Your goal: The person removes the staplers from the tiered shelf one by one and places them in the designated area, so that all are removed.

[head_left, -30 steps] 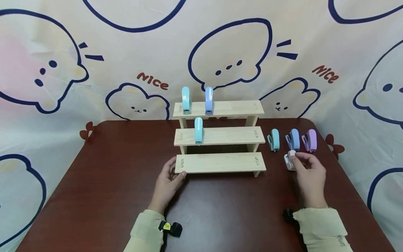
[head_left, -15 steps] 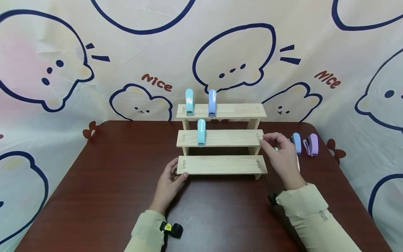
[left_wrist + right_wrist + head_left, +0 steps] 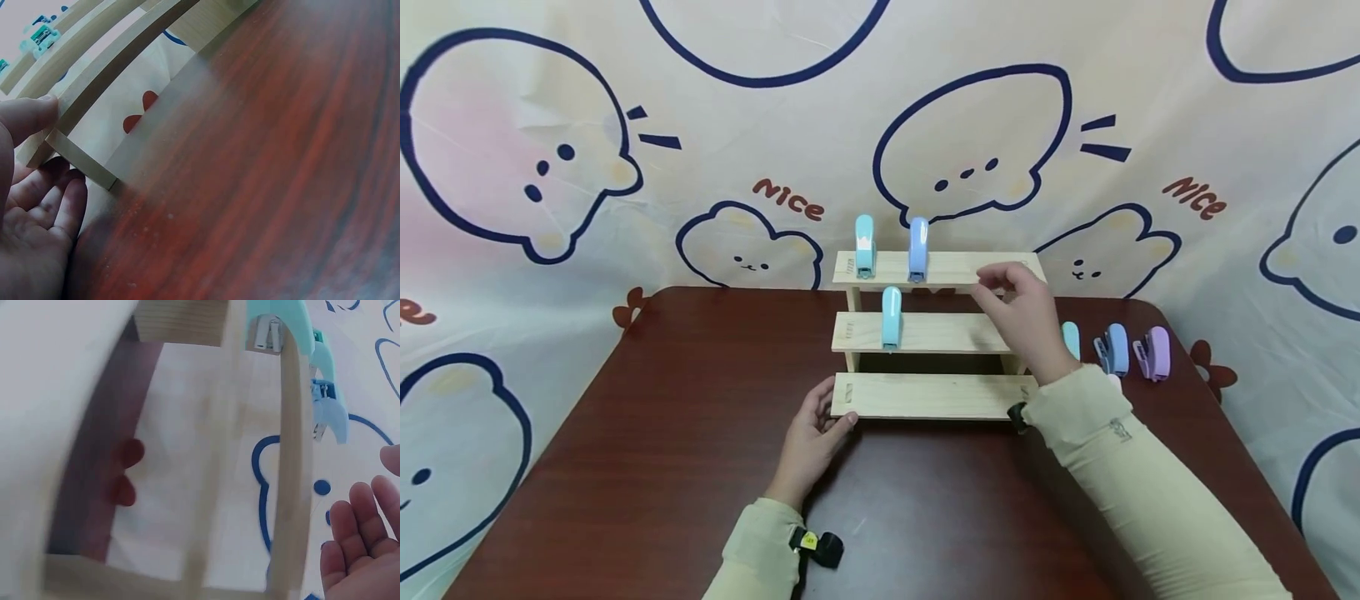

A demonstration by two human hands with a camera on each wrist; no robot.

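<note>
My left hand (image 3: 811, 437) rests relaxed against the lowest step of the wooden shelf (image 3: 925, 395) on the desk (image 3: 647, 433). My right hand (image 3: 1022, 312) hovers by the top step; I cannot tell whether it pinches anything. Three staplers (image 3: 891, 317) stand on the shelf

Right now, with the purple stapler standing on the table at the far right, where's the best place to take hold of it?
Probably pinch the purple stapler across its two flat sides near the rounded top, coming from above. It stands upright with its top clear, while the blue stapler sits close beside it.
</note>
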